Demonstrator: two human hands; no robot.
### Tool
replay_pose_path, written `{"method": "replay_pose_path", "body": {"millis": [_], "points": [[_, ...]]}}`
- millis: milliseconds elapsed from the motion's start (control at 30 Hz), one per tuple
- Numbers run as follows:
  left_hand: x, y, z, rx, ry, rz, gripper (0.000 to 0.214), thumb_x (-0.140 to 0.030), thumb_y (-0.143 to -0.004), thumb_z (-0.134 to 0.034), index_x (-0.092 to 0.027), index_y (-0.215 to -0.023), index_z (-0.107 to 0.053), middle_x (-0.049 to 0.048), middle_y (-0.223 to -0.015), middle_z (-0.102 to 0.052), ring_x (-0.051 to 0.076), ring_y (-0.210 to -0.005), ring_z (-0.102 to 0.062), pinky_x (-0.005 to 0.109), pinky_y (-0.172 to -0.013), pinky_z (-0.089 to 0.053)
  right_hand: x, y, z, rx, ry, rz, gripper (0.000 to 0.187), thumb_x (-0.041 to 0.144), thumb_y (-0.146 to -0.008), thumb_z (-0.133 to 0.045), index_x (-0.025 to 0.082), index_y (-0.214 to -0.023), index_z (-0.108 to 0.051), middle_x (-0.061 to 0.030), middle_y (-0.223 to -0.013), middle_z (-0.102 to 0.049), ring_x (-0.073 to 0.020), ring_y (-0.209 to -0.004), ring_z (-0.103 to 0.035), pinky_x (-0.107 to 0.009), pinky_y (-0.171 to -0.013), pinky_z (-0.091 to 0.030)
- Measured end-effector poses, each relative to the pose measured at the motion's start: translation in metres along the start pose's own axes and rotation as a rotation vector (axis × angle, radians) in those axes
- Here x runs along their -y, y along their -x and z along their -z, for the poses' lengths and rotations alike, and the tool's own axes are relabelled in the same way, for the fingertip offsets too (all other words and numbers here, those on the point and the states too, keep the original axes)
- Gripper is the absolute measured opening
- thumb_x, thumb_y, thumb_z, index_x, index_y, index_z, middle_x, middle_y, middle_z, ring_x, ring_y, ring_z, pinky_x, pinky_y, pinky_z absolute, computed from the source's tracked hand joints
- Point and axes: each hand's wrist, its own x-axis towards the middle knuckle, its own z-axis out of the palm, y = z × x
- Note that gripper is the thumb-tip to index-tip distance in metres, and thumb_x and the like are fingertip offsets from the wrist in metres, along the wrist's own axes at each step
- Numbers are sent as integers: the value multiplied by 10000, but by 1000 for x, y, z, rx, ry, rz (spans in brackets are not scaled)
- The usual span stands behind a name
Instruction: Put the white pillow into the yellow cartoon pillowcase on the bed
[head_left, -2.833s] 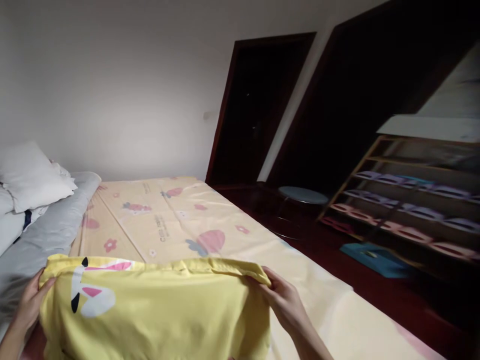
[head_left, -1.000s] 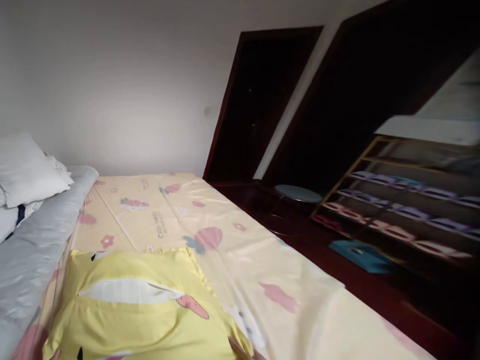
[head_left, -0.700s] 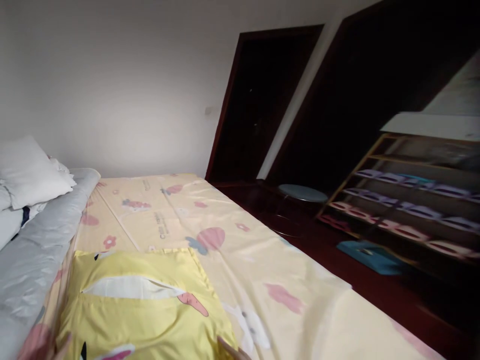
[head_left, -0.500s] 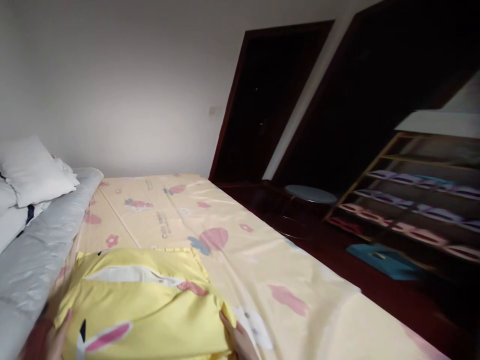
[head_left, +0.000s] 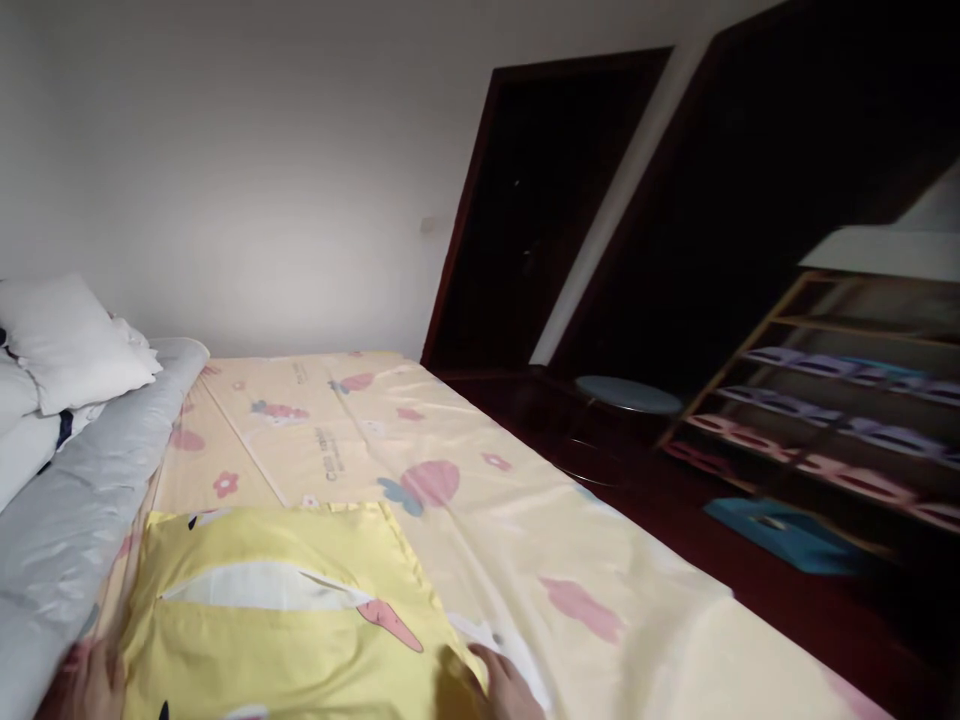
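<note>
A yellow pillow point(head_left: 262, 650) with rabbit and carrot prints lies flat on the bed in front of me. A slit across its cover gapes, and white filling point(head_left: 247, 585) shows inside. My left hand point(head_left: 97, 685) is at the pillow's left edge, fingers stretched out and slightly blurred. At the right edge is my right hand point(head_left: 514, 688), fingers apart and a little bent, close beside the cloth. Neither hand visibly grips the cover. The near end of the pillow and both wrists fall outside the view.
A cream sheet point(head_left: 525, 520) with pink and rabbit prints covers the bed. Along its left runs a grey quilt point(head_left: 97, 500), with white pillows point(head_left: 82, 345) on it. To the right stand a round stool point(head_left: 628, 394) and a rack of slippers point(head_left: 810, 408) near dark doors.
Both hands have let go of the pillow's sides and moved slightly outward. The pillow has settled flatter and nearer, and its slit gapes wider.
</note>
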Motion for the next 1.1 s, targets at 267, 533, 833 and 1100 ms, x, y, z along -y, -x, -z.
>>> {"method": "replay_pose_path", "body": {"millis": [267,533,833,1100], "points": [[-97,-6,-42,389,-59,-587,304,-413,-849,-530,-324,-1091,-690,65,-1101,-731,275,-1071,-656,427,-954,-494,145,6,-52,368,-59,521,265,351,-845,-510,246,-998,-699,-67,-936,-706,-255,-872,-617,-383,-818,-450],[-120,-22,-35,446,57,-571,197,-370,-870,-523,-259,-754,-637,55,-839,-669,238,-877,-650,366,-819,-509,162,-8,-51,318,21,645,130,200,-809,-536,217,-764,-656,-49,-876,-681,-237,-874,-596,-363,-816,-426],[-67,-27,-99,92,-125,-577,300,-388,-907,-433,-276,-1010,-692,122,-1209,-701,280,-1149,-643,452,-910,-526,111,-12,-102,73,162,655,303,379,-957,-407,236,-1104,-630,-117,-1265,-654,-281,-1165,-596,-414,-921,-434],[-45,-57,-91,144,-219,-644,334,-315,-923,-418,-207,-1172,-615,92,-1088,-741,200,-1013,-695,337,-870,-551,86,-28,-80,-15,227,627,305,330,-946,-409,250,-1160,-610,-96,-1191,-681,-241,-1066,-604,-370,-864,-387]]}}
